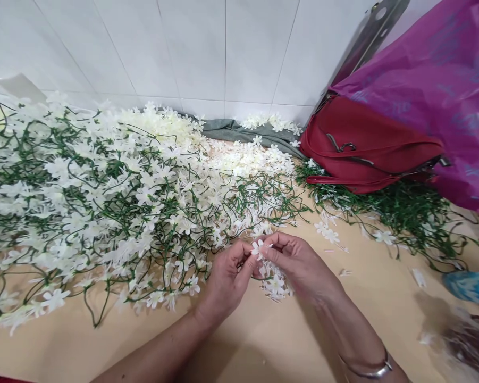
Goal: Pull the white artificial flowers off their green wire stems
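In the head view, the left hand (227,274) and right hand (309,266) pinch one white blossom (258,248) between their fingers, above the near middle of the table (119,330); the flower heap (123,197) spreads left; the step seems fine two-handed work on that blossom; the next move probably calls for a light, steady pinch.

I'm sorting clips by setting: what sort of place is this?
Perhaps a home or small workshop corner: artificial-looking flowers lie heaped on a tan surface near a tiled wall, with a red bag alongside.
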A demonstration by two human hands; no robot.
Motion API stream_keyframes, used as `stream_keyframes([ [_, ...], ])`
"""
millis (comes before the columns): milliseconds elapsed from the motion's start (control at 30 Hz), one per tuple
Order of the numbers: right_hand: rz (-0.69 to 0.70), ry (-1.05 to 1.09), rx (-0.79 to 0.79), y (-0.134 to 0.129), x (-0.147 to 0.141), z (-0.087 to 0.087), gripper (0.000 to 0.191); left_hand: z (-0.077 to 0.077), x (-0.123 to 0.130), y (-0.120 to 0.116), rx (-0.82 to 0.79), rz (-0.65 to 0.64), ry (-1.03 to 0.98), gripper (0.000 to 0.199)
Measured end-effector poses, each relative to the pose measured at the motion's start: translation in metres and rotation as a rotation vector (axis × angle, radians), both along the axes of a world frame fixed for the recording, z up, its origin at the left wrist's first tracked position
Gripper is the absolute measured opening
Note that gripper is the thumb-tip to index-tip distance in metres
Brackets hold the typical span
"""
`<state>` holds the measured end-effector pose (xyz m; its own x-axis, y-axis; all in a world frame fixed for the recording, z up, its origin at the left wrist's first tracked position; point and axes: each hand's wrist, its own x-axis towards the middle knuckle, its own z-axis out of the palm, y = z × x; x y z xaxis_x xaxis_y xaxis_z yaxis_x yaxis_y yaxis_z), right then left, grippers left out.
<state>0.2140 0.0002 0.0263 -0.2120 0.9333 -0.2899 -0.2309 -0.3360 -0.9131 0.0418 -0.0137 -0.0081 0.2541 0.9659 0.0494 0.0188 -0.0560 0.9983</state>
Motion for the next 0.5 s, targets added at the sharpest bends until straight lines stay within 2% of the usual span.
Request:
stream_keyframes([
  [233, 0.078, 0.025, -0.048, 0.001, 0.012, 0.000, 0.034, 0.002, 0.003, -0.003, -0.032, 0.017, -0.047, 0.023],
  [500, 0.052, 0.070, -0.075, 0.004, 0.014, 0.000, 0.030, 0.004, 0.002, -0.002, -0.065, 0.037, -0.129, 0.020],
])
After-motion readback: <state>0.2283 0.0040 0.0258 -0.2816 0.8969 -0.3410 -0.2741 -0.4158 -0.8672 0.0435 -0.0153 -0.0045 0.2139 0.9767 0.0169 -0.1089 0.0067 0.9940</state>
